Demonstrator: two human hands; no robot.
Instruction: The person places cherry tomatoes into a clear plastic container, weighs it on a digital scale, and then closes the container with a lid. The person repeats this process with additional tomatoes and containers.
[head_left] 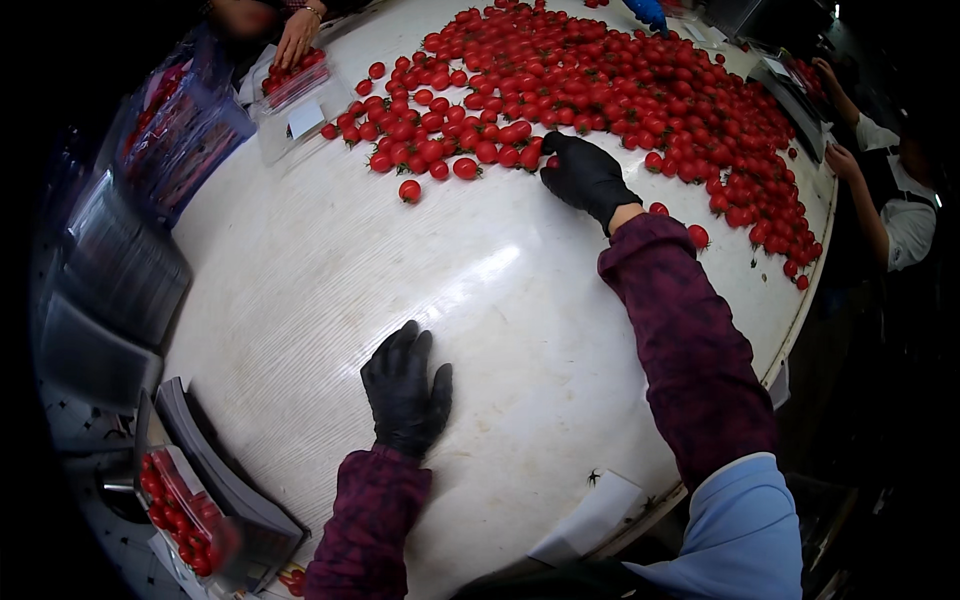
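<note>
A big pile of small red tomatoes (600, 90) covers the far half of a white table (330, 270). My right hand (585, 178), in a black glove, reaches to the pile's near edge, its fingers curled over a tomato or two (552, 161). My left hand (405, 388), also black-gloved, lies flat on the bare table surface with fingers spread and holds nothing. One stray tomato (409, 190) sits apart from the pile.
A clear tray filled with tomatoes (180, 510) stands at the near left beside stacked empty trays (120, 265). Another person's hand (296, 38) rests on a tray at the far left. A person in white (890, 200) works at the right edge.
</note>
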